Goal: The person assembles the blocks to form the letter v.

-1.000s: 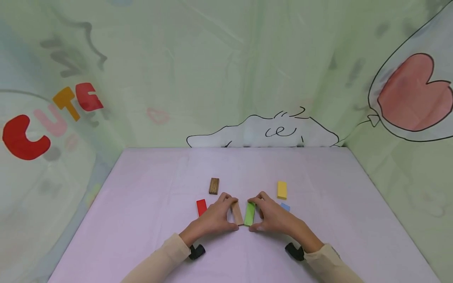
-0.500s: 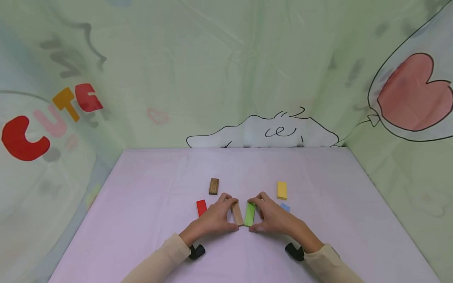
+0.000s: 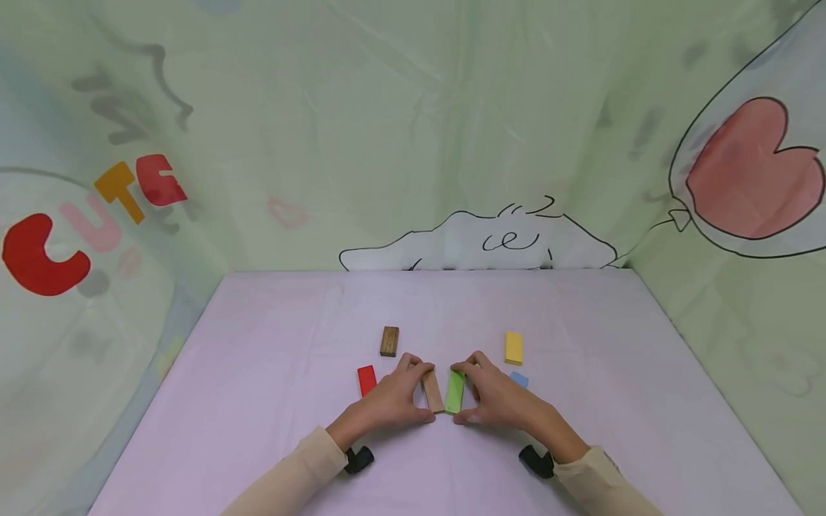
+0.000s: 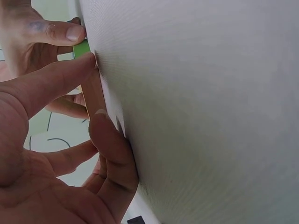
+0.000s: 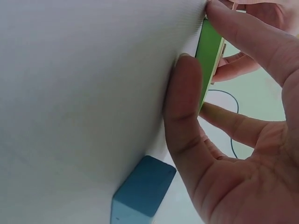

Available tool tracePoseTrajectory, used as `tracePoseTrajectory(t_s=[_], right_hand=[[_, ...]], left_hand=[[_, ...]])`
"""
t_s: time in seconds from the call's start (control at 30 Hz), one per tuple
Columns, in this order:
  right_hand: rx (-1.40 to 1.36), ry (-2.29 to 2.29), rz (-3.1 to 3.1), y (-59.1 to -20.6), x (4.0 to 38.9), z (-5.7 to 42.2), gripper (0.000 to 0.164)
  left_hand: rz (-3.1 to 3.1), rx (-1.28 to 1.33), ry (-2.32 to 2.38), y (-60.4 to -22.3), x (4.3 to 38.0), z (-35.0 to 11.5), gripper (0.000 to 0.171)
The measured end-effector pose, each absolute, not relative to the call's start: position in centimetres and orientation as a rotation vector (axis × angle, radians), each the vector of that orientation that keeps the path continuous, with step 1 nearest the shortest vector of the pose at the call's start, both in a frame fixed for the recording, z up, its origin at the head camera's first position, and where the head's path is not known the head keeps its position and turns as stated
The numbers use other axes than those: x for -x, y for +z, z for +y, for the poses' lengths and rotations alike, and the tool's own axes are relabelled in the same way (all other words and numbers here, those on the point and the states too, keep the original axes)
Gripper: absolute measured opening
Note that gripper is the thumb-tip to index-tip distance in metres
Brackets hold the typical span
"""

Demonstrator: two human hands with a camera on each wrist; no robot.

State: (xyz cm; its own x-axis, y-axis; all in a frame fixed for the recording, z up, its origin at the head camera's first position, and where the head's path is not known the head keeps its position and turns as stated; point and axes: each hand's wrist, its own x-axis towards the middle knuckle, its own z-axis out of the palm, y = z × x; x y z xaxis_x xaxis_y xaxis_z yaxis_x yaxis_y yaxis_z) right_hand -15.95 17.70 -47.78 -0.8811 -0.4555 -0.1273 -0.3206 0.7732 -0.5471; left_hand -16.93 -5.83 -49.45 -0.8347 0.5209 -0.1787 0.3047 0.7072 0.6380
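Between the two hands, a tan wooden block (image 3: 432, 391) and a green block (image 3: 454, 392) lie on the table, their near ends almost meeting and their far ends apart. The left hand (image 3: 393, 394) pinches the tan block between thumb and fingers at its two ends. On the other side, the right hand (image 3: 500, 394) holds the green block the same way. In the left wrist view the tan block (image 4: 93, 95) shows between thumb and fingertip. The right wrist view shows the green block (image 5: 209, 49) and a blue block (image 5: 147, 186) behind the fingers.
A dark brown block (image 3: 389, 341) lies beyond the left hand and a red block (image 3: 366, 380) beside it, partly covered. A yellow block (image 3: 513, 347) lies beyond the right hand. Printed cloth walls border the lilac table (image 3: 290, 315) at the back and sides.
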Motion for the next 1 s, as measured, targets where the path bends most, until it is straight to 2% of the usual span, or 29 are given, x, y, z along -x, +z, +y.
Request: tracePoseTrajectory(t_s=[0.3, 0.6, 0.77, 1.0], right_hand=[[0.614, -0.774, 2.726, -47.6, 15.8, 17.8, 0.087], [0.612, -0.794, 2.711, -47.0, 15.7, 17.9, 0.100], [0.620, -0.803, 2.711, -46.8, 15.5, 18.1, 0.098], [0.661, -0.862, 2.735, -46.7, 15.5, 18.3, 0.083]], left_hand=[[2.570, -0.641, 0.866, -49.2, 16.9, -5.7, 0.081], [2.530, -0.590, 0.954, -49.3, 16.5, -6.3, 0.090], [2.527, -0.597, 1.036, -49.7, 16.2, -6.7, 0.079], [2.604, -0.501, 1.147, -49.7, 15.2, -6.7, 0.061]])
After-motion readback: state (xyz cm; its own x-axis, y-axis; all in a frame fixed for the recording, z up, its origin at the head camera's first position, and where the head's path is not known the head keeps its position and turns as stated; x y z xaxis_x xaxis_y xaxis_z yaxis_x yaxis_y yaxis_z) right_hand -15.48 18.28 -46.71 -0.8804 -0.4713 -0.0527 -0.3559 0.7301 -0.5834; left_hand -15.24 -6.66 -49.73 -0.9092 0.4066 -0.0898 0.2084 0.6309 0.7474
